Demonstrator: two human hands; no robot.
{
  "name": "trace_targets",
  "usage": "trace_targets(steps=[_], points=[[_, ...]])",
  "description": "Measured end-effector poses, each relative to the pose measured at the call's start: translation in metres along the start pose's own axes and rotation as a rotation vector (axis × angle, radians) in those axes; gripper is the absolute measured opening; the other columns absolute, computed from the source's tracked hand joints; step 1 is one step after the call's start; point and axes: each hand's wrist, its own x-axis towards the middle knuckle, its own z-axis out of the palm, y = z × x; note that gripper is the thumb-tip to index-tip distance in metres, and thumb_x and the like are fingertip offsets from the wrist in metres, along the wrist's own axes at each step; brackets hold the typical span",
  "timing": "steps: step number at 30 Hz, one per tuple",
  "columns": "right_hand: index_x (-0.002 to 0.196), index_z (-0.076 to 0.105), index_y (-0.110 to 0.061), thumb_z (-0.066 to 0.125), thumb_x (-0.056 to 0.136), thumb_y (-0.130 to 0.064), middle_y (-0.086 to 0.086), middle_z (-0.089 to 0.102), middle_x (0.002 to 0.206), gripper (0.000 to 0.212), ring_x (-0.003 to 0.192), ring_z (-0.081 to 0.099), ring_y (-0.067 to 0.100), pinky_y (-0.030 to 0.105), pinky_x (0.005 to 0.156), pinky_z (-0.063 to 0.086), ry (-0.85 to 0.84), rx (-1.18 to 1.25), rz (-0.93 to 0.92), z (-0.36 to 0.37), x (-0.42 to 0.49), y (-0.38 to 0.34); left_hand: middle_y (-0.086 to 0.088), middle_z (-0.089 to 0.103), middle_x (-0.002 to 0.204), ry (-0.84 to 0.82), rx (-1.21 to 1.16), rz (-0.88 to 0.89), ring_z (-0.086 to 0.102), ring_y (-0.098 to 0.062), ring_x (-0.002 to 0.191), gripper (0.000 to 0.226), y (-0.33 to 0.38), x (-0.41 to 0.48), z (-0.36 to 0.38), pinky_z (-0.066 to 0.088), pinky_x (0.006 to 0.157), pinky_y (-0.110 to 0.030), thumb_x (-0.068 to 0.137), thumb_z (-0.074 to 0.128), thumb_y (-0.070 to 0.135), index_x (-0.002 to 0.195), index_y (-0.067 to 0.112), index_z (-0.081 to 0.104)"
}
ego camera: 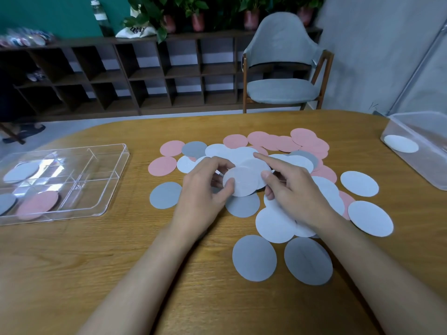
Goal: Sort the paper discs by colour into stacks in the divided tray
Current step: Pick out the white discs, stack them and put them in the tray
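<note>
Paper discs (285, 143) in pink, grey and white lie scattered and overlapping across the middle of the wooden table (96, 250). Above them the left hand (200, 189) grips a few white discs (242, 182), thumb on top and fingers curled behind, while the right hand (295, 187) pinches their far edge with its thumb, its forefinger stretched straight out. At the left stands the clear divided tray (96, 165), with a white disc (21, 171), a grey disc (6, 203) and a pink disc (38, 205) in separate compartments, and at the right edge a clear tub (425, 170) holds one more white disc.
</note>
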Motion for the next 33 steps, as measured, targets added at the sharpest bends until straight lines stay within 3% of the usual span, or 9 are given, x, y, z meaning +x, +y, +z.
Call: trace_targets(steps=[6,9,11,15,19,25,27,29,33], points=[[0.152,0.048,-0.033,0.040,0.110,-0.019,-0.011,0.063,0.087,0.045,0.084,0.063,0.010,0.036,0.083,0.055,-0.063,0.001,-0.041,0.007,-0.001,0.001,0.011,0.072,0.103,-0.005,-0.048,-0.143,0.069,-0.002,0.092,0.039,-0.003,0.000,0.003,0.051,0.074,-0.009,0.090,0.080,0.020,0.127,0.024,0.072],[0.159,0.036,-0.030,0.039,0.109,-0.035,-0.032,0.051,0.089,0.050,0.091,0.052,-0.001,0.021,0.079,0.040,-0.097,-0.097,-0.067,0.009,-0.002,0.000,0.010,0.074,0.099,-0.004,-0.023,-0.119,0.069,-0.003,0.091,0.039,-0.003,-0.001,0.004,0.055,0.078,-0.014,0.091,0.080,0.022,0.129,0.022,0.074],[0.161,0.029,-0.029,0.041,0.108,-0.040,-0.031,0.044,0.090,0.055,0.091,0.045,0.002,0.022,0.080,0.035,-0.121,-0.206,-0.083,0.010,-0.002,-0.002,0.009,0.075,0.095,0.014,0.021,-0.066,0.070,-0.006,0.085,0.036,-0.003,-0.001,0.003,0.057,0.080,-0.021,0.090,0.081,0.022,0.126,0.021,0.075],[0.145,0.052,-0.025,0.054,0.106,-0.025,-0.029,0.052,0.097,0.040,0.092,0.051,-0.002,0.013,0.076,0.038,-0.034,-0.178,-0.108,0.009,-0.002,-0.002,0.009,0.076,0.094,0.007,0.014,-0.037,0.069,-0.008,0.082,0.034,-0.004,0.001,0.000,0.057,0.079,-0.024,0.087,0.083,0.023,0.120,0.022,0.078],[0.132,0.057,-0.028,0.057,0.104,-0.025,-0.012,0.059,0.086,0.029,0.084,0.054,0.006,0.017,0.067,0.041,-0.018,-0.108,-0.071,0.006,-0.004,-0.001,0.012,0.073,0.113,-0.008,0.106,-0.038,0.065,-0.003,0.104,0.033,-0.016,0.007,-0.009,0.050,0.090,-0.020,0.092,0.077,0.040,0.121,0.024,0.076],[0.136,0.057,-0.026,0.058,0.103,-0.024,-0.022,0.056,0.089,0.033,0.088,0.053,-0.006,0.007,0.069,0.040,0.008,-0.106,-0.058,0.007,-0.003,-0.001,-0.003,0.051,0.157,-0.174,0.408,-0.113,0.046,-0.024,0.144,0.056,-0.050,0.016,-0.018,0.040,0.115,-0.042,0.097,0.068,0.039,0.147,0.018,0.056],[0.136,0.057,-0.027,0.058,0.103,-0.024,-0.022,0.056,0.090,0.033,0.088,0.053,-0.007,0.007,0.069,0.041,0.007,-0.104,-0.058,0.007,-0.003,0.000,-0.001,0.061,0.147,-0.175,0.419,-0.102,0.055,-0.026,0.135,0.051,-0.051,0.018,-0.017,0.047,0.106,-0.042,0.097,0.069,0.040,0.143,0.018,0.061],[0.136,0.057,-0.027,0.058,0.104,-0.024,-0.018,0.059,0.091,0.032,0.087,0.054,-0.003,0.010,0.068,0.041,0.008,-0.101,-0.057,0.006,-0.003,0.000,0.002,0.073,0.119,-0.146,0.426,-0.080,0.065,-0.027,0.109,0.043,-0.050,0.019,-0.016,0.048,0.083,-0.037,0.095,0.071,0.041,0.134,0.022,0.067],[0.136,0.058,-0.028,0.058,0.103,-0.025,-0.005,0.065,0.092,0.032,0.083,0.054,0.003,0.012,0.066,0.041,0.016,-0.103,-0.042,0.006,-0.001,0.003,0.009,0.062,0.079,-0.135,0.470,-0.005,0.055,-0.022,0.080,0.031,-0.047,0.019,-0.019,0.040,0.063,-0.036,0.098,0.060,0.051,0.109,0.025,0.075]])
